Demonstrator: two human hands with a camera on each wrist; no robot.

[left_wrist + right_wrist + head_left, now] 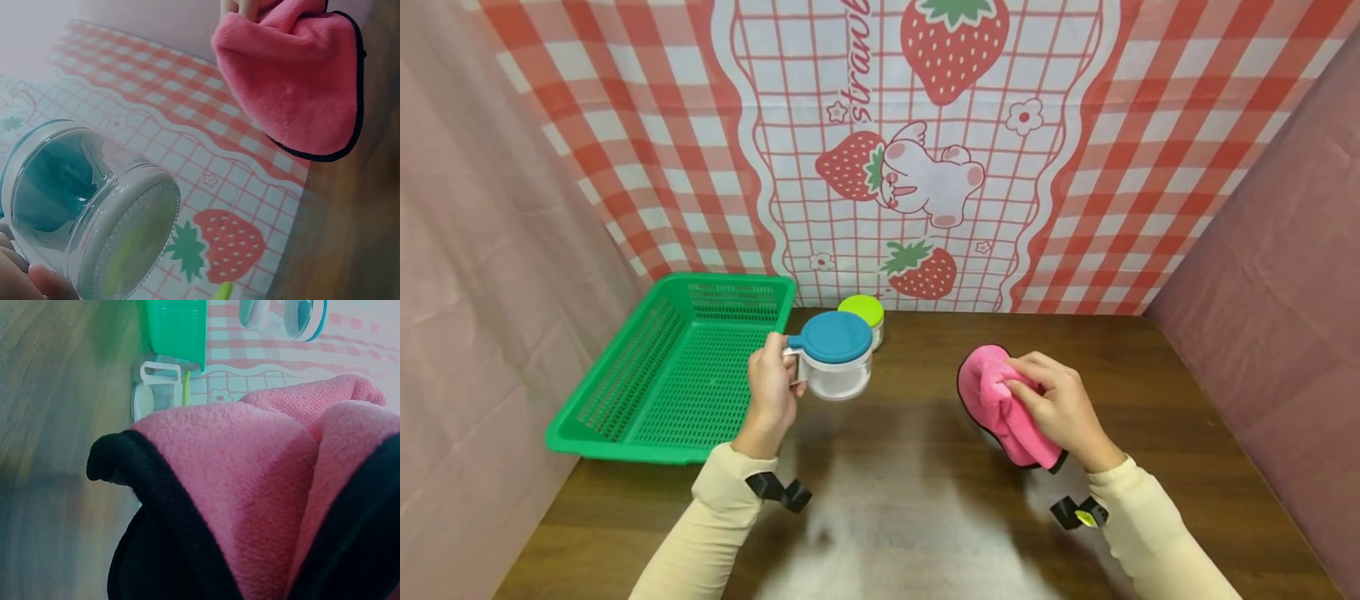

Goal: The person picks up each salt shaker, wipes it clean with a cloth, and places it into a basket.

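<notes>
My left hand (772, 383) grips the white handle of a clear jar with a blue lid (837, 337), held above the table. In the left wrist view the clear jar (94, 206) is tilted, with its ridged base toward the camera. Bunched between the thumb and fingers of my right hand (1060, 400) is a pink cloth with black edging (992, 392). The cloth (231, 481) fills much of the right wrist view and hides that hand. Behind the blue-lidded jar stands a second jar with a lime-green lid (861, 309), partly covered by it.
A green plastic basket (670, 454) with slotted walls sits at the left of the brown wooden table (910, 500). A strawberry-print checked curtain (1060, 167) hangs along the back. Pink cloth walls (1270, 275) close off both sides.
</notes>
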